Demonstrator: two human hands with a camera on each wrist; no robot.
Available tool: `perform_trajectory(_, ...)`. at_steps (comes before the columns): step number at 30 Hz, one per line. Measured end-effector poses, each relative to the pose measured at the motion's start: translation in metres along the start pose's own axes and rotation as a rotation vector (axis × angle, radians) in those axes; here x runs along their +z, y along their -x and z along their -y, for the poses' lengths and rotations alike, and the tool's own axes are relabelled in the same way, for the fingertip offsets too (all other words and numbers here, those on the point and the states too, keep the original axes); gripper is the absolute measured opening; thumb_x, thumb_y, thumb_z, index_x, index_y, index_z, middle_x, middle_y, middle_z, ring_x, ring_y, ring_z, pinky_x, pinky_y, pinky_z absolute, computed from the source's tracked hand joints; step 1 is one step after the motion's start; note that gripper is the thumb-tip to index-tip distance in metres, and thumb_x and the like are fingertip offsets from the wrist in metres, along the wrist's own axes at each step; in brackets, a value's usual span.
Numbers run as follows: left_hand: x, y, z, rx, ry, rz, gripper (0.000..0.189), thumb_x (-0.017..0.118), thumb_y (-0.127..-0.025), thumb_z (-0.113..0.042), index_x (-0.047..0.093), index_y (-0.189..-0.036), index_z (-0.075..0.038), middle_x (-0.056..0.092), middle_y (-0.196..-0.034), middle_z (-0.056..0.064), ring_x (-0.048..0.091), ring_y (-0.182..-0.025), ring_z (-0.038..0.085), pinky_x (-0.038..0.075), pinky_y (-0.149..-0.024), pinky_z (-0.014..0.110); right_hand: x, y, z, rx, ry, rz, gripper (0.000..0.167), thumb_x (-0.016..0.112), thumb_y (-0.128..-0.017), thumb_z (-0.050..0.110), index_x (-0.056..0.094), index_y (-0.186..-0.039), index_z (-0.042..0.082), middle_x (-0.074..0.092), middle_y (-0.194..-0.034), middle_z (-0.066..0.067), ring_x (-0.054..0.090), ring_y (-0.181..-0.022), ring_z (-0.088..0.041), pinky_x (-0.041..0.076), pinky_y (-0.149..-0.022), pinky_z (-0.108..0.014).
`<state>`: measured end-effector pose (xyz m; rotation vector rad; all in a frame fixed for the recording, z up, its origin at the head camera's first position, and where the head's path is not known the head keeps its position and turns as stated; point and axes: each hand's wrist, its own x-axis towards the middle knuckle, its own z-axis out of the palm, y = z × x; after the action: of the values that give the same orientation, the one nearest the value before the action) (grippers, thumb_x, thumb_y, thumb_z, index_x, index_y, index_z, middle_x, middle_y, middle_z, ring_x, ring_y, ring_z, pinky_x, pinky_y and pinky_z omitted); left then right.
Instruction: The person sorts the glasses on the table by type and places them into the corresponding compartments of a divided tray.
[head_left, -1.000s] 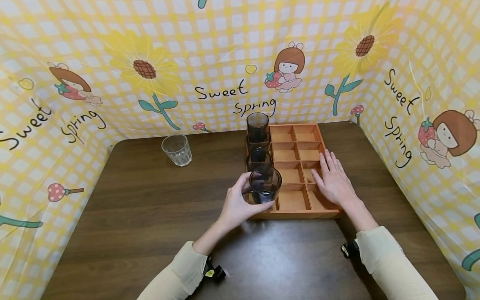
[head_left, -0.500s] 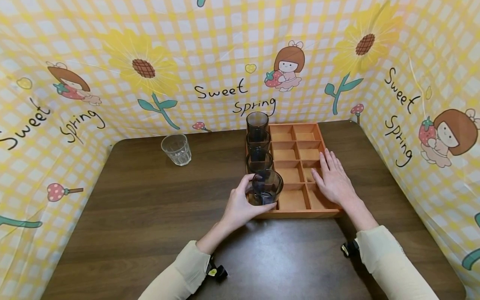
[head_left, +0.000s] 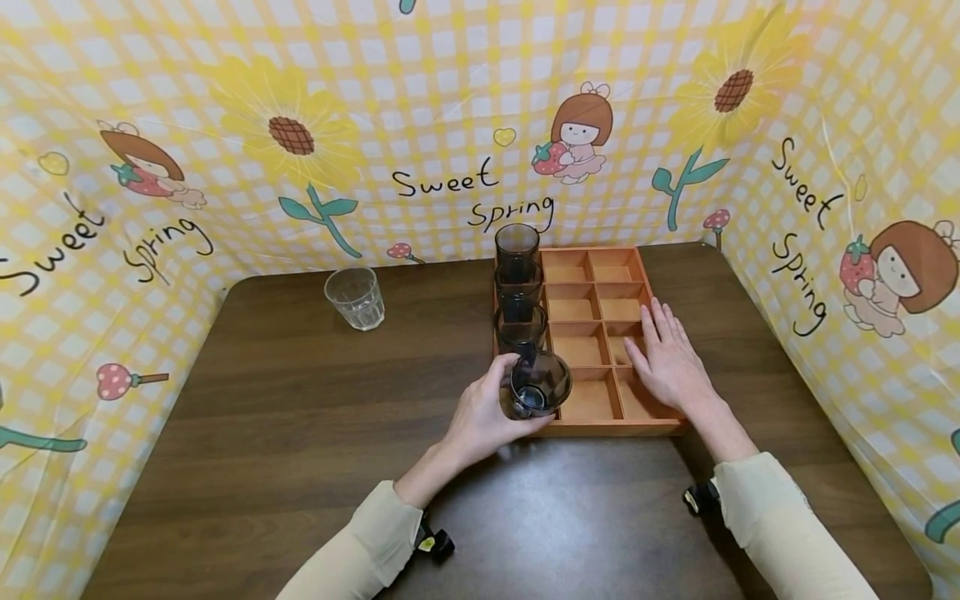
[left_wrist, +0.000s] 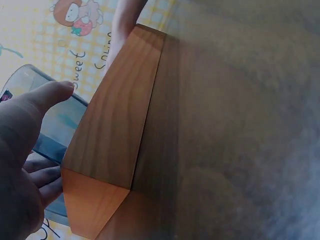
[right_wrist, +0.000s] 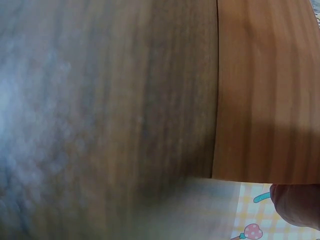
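My left hand (head_left: 483,412) grips a dark tinted glass (head_left: 542,383) between thumb and fingers, over the front left compartment of a wooden divided box (head_left: 600,428). The glass leans, its mouth toward the head camera. In the left wrist view the thumb lies along the side of the glass (left_wrist: 60,117), beside the box wall (left_wrist: 112,110). Behind it, several more dark glasses (head_left: 517,242) stand in the box's left column. My right hand (head_left: 673,358) rests with fairly straight fingers on the box's right edge; the right wrist view shows only a small part of it.
A clear glass (head_left: 356,300) stands on the brown table (head_left: 300,433) to the left of the box. Patterned yellow checked cloth (head_left: 450,108) hangs behind the table and along both sides.
My left hand has moved slightly right and toward me with the dark glass, which now tilts more. The right hand has stayed on the box's edge.
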<state>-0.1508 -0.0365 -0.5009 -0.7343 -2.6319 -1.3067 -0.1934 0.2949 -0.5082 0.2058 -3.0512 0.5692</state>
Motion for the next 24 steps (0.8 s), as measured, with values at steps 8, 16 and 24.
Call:
perform_trajectory(8,-0.0024,0.0001,0.0046,0.095,-0.118,0.001,0.090,0.103,-0.076,-0.034,0.057,-0.147,-0.005,0.078,-0.130,0.013,0.079,-0.112,0.027,0.065,-0.091,0.047,0.0009,0.0001,0.0017,-0.004,0.003,0.003,0.076,0.040,-0.119,0.039,0.015,-0.171,-0.011,0.007,-0.181,-0.034,0.009,-0.169,-0.054,0.012,-0.139,-0.063)
perform_trajectory(16,-0.0082,-0.0032,0.0092,0.190,-0.157,-0.068,0.077,0.104,-0.073,-0.040,0.068,-0.133,-0.008,0.075,-0.125,0.006,0.064,-0.123,0.026,0.058,-0.108,0.044,-0.0013,0.0010,0.0013,-0.012,-0.011,-0.016,0.077,0.040,-0.119,0.040,0.017,-0.170,-0.011,0.008,-0.181,-0.035,0.010,-0.169,-0.054,0.013,-0.138,-0.063)
perform_trajectory(24,-0.0102,0.0005,0.0100,0.112,-0.157,-0.050,0.070,0.101,-0.077,-0.046,0.069,-0.131,-0.014,0.075,-0.125,0.003,0.063,-0.124,0.024,0.056,-0.110,0.042,0.0000,0.0013,0.0012,-0.005,-0.013,-0.008,0.077,0.041,-0.118,0.040,0.016,-0.171,-0.010,0.007,-0.181,-0.033,0.009,-0.169,-0.054,0.012,-0.138,-0.063)
